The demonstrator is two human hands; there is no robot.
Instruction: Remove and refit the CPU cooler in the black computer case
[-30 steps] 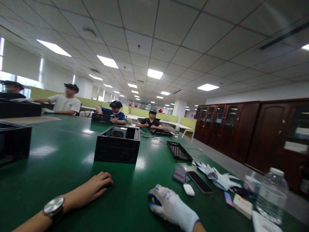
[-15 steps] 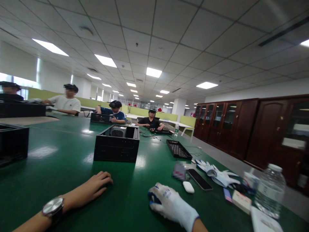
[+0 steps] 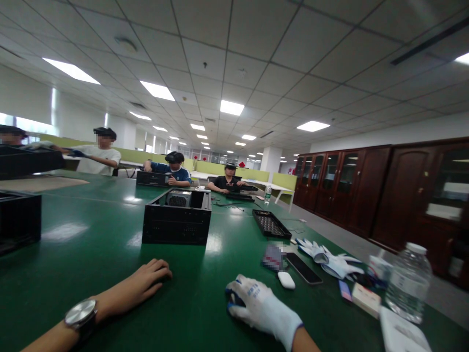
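Observation:
My left hand (image 3: 148,278), bare, lies palm down on the green table (image 3: 190,313) with its fingers stretched out and nothing in it. A round silver watch (image 3: 80,312) sits on that wrist. My right hand (image 3: 252,303) wears a white work glove with blue on the fingers and palm. It rests on the table with its fingers loosely curved and a gap between thumb and forefinger; no object shows in it. Beyond both hands stands an open black computer case (image 3: 176,225) with a power supply (image 3: 179,198) inside. A white earbud case (image 3: 286,280) lies nearest to my right hand.
To the right are a phone (image 3: 303,268), white gloves (image 3: 330,259), a small box (image 3: 366,299) and a water bottle (image 3: 408,283). A black panel (image 3: 271,224) lies farther back. Another case (image 3: 20,220) stands left. Several people work across the table.
My hands stay in place. At the far left, a black case is now tilted up by people there. The person opposite has raised a dark part in one hand.

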